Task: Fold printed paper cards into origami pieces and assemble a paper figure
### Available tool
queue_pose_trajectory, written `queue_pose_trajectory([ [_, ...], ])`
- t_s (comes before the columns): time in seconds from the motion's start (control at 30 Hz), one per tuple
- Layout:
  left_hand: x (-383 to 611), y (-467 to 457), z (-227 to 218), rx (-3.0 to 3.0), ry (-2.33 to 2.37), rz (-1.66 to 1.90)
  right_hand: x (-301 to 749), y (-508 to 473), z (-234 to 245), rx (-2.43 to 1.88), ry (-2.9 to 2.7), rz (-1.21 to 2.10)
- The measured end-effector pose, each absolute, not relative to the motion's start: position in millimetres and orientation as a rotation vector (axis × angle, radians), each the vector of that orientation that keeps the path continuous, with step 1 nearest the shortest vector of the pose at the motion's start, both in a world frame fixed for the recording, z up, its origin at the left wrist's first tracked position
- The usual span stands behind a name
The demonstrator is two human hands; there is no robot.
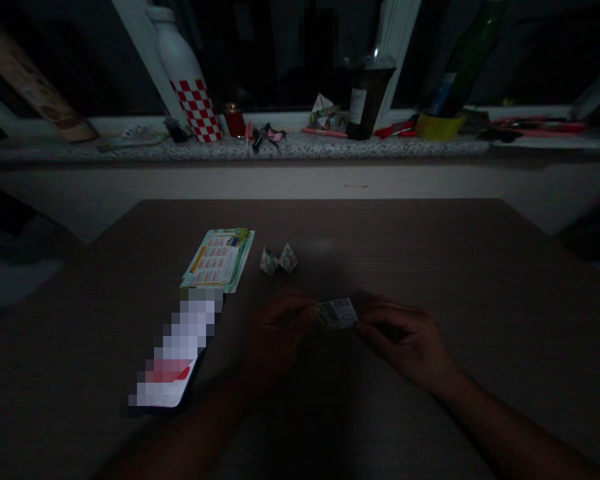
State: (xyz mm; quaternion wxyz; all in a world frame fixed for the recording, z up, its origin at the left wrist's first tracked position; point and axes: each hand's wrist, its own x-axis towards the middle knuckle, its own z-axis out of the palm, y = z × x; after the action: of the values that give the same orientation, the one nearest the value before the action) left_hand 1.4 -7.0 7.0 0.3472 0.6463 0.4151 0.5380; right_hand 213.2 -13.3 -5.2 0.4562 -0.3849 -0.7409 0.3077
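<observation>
Left hand [280,331]: pinching folded paper [338,313]
Right hand [409,340]: gripping its other end
Origami piece [288,259]: standing just beyond
Printed sheets [219,260], lit smartphone [176,352]: over leftward

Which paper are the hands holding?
The small rectangular paper, pinched between the left hand and right hand. The pointy folded paper and printed sheets lie on the table; another folded paper sits on the windowsill.

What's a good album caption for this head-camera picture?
Left hand and right hand hold a small printed paper over a dim table, near a folded paper shape.
</observation>
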Motion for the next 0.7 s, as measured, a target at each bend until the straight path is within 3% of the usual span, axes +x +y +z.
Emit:
queue_pose_trajectory([
  [0.3, 3, -6, 4, 1.617, 1.049, 1.418, 213, -13, -9, -0.991, -1.821, 0.763],
  [0.7, 6, -8, 13, 2.260, 0.783, 1.358, 213, -19, 3, -0.750, -1.810, 0.492],
])
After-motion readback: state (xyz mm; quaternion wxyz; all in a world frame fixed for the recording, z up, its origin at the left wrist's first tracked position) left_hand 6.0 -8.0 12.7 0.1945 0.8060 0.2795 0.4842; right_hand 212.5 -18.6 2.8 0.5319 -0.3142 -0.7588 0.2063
